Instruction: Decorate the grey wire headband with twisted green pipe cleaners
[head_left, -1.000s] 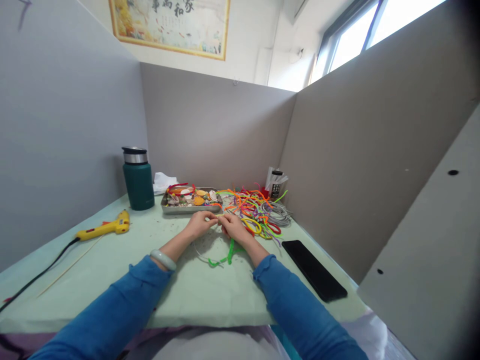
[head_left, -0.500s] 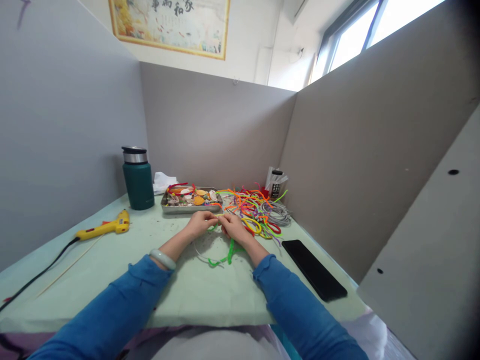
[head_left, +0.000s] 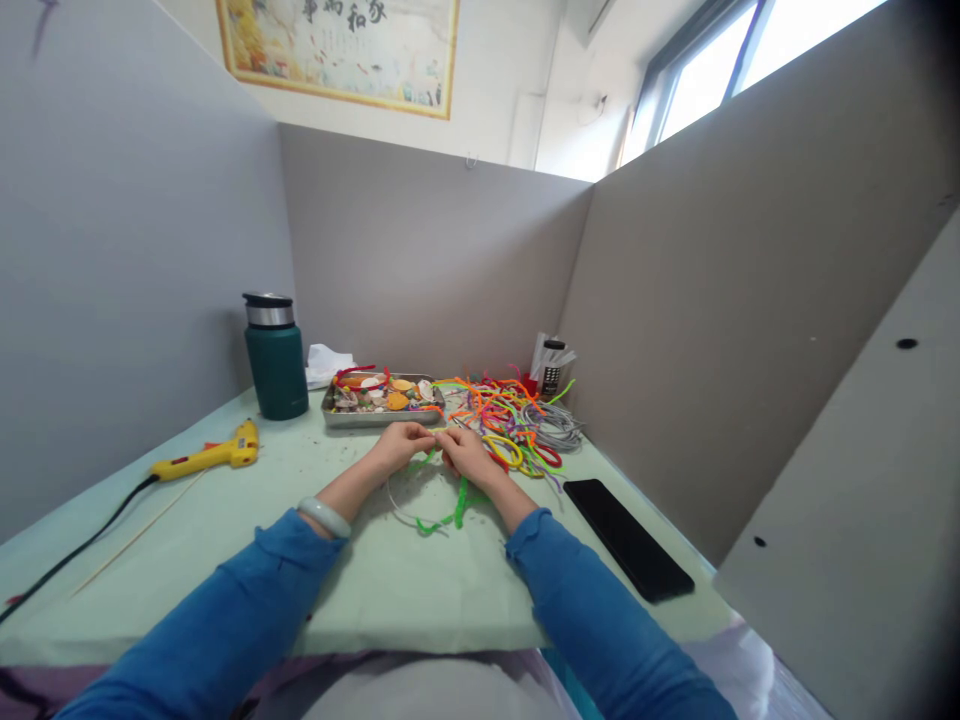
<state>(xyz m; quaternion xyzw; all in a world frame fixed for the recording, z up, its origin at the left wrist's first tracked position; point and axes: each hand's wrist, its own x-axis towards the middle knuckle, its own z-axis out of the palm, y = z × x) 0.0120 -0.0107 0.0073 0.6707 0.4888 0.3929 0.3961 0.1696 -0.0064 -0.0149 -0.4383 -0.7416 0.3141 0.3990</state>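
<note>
Green pipe cleaner point(head_left: 460, 505) is pinched by the left hand point(head_left: 401, 447) and right hand point(head_left: 466, 453), apparently for twisting; a steady, close grip is called for next.

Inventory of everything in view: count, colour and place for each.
Bottle: one, dark green, back left
Glue gun: one, yellow, left
Thin stick: one, pale, left
Tray of shells: one, silver, back centre
Paper: one wad, white, back left
Fuzzy strips: many, multicoloured, back right
Wire coil: one, grey, back right
Capped container: one, black-topped, back right
Phone: one, black, right
Framed picture: one, yellow-bordered, wall
Window: one, bright, upper right
Partitions: three, grey, left, back, right
Table: one, pale green, beneath
Wire with green strips: one, white, centre
Bangle: one, pale, left wrist
Sleeves: two, blue, front
Left hand: one, centre
Right hand: one, centre
</note>
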